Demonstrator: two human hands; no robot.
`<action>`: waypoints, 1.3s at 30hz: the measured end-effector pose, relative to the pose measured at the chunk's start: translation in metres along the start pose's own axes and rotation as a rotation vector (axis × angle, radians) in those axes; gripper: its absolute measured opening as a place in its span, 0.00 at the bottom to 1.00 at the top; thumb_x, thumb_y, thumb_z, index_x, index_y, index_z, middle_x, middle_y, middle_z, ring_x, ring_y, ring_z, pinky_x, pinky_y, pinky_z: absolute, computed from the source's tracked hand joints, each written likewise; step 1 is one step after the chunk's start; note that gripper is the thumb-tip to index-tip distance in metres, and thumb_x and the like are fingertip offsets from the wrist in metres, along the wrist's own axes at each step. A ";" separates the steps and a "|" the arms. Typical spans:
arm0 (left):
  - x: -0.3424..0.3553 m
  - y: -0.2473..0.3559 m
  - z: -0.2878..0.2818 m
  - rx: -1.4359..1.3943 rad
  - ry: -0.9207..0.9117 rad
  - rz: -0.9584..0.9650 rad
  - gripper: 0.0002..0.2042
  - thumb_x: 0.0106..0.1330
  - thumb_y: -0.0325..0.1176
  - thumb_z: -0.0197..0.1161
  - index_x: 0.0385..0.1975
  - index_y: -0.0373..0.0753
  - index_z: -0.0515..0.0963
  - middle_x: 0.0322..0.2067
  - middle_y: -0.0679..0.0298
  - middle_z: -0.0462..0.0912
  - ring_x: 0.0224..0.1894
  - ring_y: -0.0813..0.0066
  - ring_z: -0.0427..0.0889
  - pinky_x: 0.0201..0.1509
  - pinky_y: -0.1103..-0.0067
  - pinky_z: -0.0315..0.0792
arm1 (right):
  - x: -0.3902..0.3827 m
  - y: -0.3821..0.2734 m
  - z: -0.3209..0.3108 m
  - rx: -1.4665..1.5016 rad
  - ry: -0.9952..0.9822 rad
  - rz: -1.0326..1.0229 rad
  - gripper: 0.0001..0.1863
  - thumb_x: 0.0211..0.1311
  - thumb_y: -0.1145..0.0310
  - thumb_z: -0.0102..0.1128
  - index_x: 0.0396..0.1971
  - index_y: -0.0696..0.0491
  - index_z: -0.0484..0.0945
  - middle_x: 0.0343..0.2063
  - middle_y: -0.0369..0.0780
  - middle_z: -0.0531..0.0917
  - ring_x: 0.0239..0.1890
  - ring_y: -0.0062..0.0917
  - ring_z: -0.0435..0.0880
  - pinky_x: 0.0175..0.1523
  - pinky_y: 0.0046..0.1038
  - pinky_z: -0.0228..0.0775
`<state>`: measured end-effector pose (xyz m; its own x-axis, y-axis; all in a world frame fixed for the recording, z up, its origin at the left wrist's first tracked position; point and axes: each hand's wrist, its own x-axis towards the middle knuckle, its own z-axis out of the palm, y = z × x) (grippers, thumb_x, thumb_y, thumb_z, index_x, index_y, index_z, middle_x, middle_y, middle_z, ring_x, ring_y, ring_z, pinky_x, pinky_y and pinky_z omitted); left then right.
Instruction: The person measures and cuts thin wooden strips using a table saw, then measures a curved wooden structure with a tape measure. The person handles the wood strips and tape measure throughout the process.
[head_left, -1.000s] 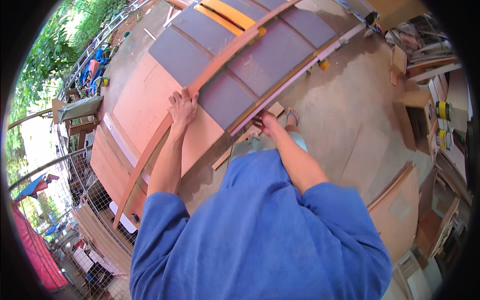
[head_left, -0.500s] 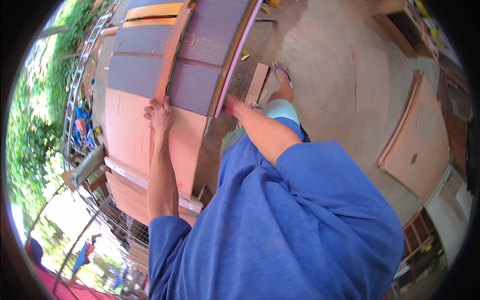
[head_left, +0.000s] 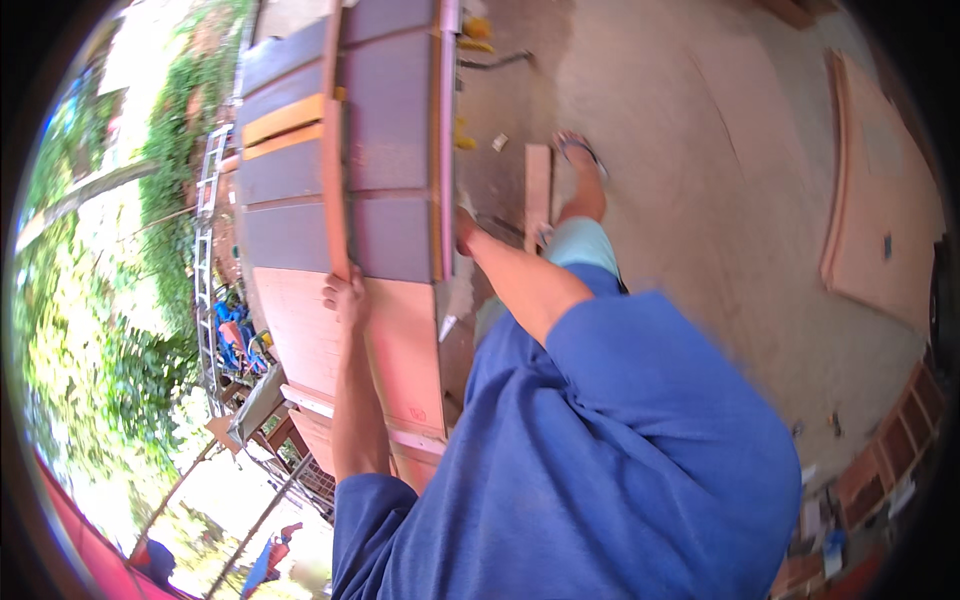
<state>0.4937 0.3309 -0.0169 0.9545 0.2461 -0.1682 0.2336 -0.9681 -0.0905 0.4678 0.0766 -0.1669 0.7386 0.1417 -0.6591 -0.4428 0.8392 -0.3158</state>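
Note:
My left hand (head_left: 345, 298) has its fingers curled round a long reddish wooden strip (head_left: 334, 150) lying lengthwise over a grey-panelled surface (head_left: 390, 120). Two orange-yellow bars (head_left: 280, 120) cross that surface left of the strip. A pale pink plywood board (head_left: 300, 320) joins the grey panels at their near end, under my left arm. My right hand (head_left: 470, 230) is at the lilac rail (head_left: 448, 130) along the surface's right edge, its fingers hidden there.
A wooden plank (head_left: 536, 195) lies on the concrete floor (head_left: 690, 200) beside my foot (head_left: 580, 150). Plywood sheets (head_left: 875, 190) are at the right. An aluminium ladder (head_left: 206, 260), greenery and blue items (head_left: 233, 330) line the left. Yellow tools (head_left: 473, 35) show beyond the rail.
My view has swung round, so the strip and panels now run nearly straight away from me. Both hands remain at them, the right one now more hidden behind the rail.

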 end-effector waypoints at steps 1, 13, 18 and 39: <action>0.003 0.018 -0.011 -0.009 -0.020 0.007 0.36 0.73 0.64 0.56 0.65 0.39 0.59 0.59 0.39 0.64 0.62 0.32 0.64 0.53 0.36 0.68 | 0.014 0.001 -0.004 0.094 0.051 -0.032 0.37 0.75 0.54 0.60 0.74 0.55 0.58 0.65 0.44 0.75 0.61 0.31 0.77 0.69 0.39 0.68; -0.003 0.052 -0.042 -0.126 -0.126 -0.063 0.33 0.74 0.60 0.56 0.67 0.43 0.57 0.60 0.43 0.61 0.63 0.38 0.62 0.55 0.36 0.65 | 0.038 0.008 -0.033 -0.082 -0.055 0.031 0.39 0.76 0.34 0.43 0.75 0.46 0.58 0.68 0.42 0.73 0.72 0.33 0.67 0.73 0.44 0.62; -0.014 0.043 -0.030 -0.126 -0.075 -0.087 0.33 0.74 0.60 0.57 0.66 0.43 0.59 0.59 0.44 0.62 0.62 0.38 0.63 0.54 0.36 0.65 | 0.011 -0.007 -0.020 -0.121 0.052 0.064 0.27 0.77 0.47 0.53 0.66 0.50 0.73 0.63 0.40 0.78 0.63 0.32 0.76 0.68 0.41 0.67; -0.019 0.031 -0.033 -0.292 0.142 0.078 0.32 0.74 0.57 0.60 0.63 0.36 0.66 0.56 0.45 0.68 0.60 0.42 0.68 0.55 0.43 0.69 | -0.045 -0.136 -0.075 -1.348 -0.359 0.303 0.13 0.73 0.66 0.58 0.50 0.55 0.84 0.38 0.38 0.88 0.39 0.23 0.85 0.41 0.28 0.78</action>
<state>0.4890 0.2952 0.0159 0.9830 0.1819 -0.0236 0.1828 -0.9613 0.2062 0.4565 -0.0832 -0.1449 0.5257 0.5163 -0.6761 -0.5907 -0.3503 -0.7269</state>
